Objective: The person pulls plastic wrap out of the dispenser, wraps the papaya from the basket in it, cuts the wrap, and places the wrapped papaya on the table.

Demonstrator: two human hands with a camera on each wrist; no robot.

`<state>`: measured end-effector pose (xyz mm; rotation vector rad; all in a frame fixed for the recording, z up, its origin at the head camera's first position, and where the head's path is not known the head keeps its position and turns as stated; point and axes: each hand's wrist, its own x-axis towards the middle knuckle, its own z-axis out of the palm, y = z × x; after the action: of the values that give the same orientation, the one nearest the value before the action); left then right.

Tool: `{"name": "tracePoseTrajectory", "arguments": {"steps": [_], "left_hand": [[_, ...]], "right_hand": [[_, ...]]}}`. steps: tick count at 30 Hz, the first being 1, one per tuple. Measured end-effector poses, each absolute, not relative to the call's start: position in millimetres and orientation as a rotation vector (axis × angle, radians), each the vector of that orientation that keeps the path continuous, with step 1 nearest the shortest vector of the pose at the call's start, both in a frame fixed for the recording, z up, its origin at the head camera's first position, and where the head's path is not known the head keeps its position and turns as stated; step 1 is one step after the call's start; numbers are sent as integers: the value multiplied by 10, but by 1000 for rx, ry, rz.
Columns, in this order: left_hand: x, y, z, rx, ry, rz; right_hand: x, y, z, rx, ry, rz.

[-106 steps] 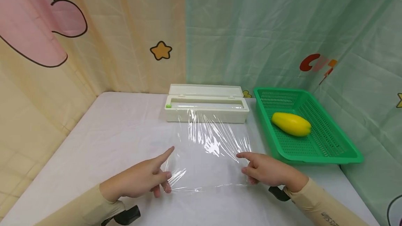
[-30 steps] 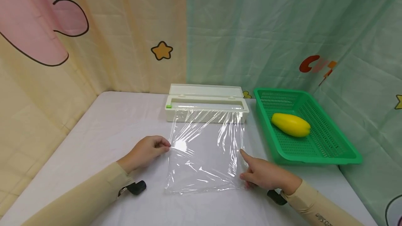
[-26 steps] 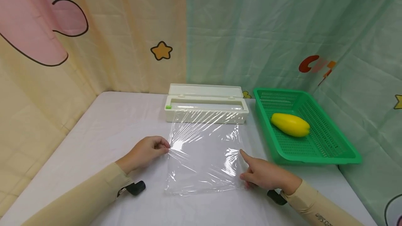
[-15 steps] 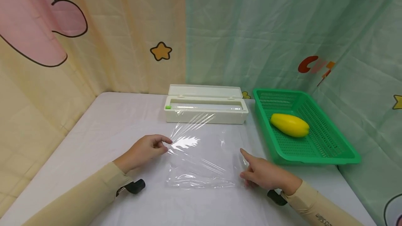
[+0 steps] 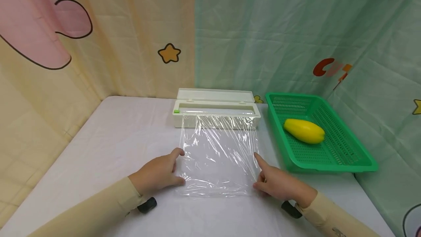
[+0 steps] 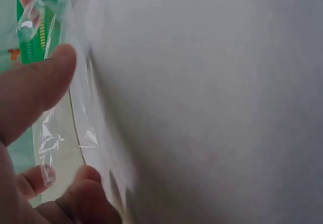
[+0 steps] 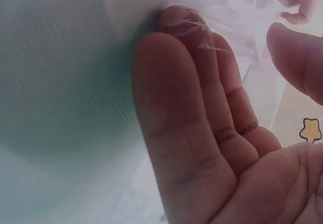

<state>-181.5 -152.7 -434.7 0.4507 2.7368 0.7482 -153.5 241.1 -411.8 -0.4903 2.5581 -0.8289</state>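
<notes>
A sheet of clear cling film (image 5: 217, 164) stretches from a white dispenser box (image 5: 215, 121) toward me over the white table, wrinkled and glossy. My left hand (image 5: 157, 173) is at the film's left edge, thumb and index finger spread apart. In the left wrist view the film (image 6: 48, 138) lies over one fingertip, with the thumb (image 6: 38, 85) apart from the fingers. At the right edge is my right hand (image 5: 281, 184), index finger extended. The right wrist view shows film (image 7: 207, 30) across its fingertips and the thumb (image 7: 298, 57) held away from them.
The dispenser's lid (image 5: 215, 94) stands raised at the back. On the right, a green plastic basket (image 5: 329, 167) holds a yellow papaya-like fruit (image 5: 304, 131). Patterned curtains (image 5: 138, 46) hang behind and beside the white tabletop (image 5: 108, 149).
My left hand pinched the film's left edge, then let go and moved slightly nearer me with its fingers spread. The film's creases and shine have shifted. The right hand has barely moved.
</notes>
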Motion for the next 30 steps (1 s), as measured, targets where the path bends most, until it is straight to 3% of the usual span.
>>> {"name": "tracePoseTrajectory", "arguments": {"steps": [15,30], "left_hand": [[-1552,-1477,-4296,725,2854,400],[-1593,-1542,-4278,732,2788,399]], "right_hand": [[-1297,2440,-4120,-677,2668,-652],[-1148,2601,-4090,-858,2702,-492]]}}
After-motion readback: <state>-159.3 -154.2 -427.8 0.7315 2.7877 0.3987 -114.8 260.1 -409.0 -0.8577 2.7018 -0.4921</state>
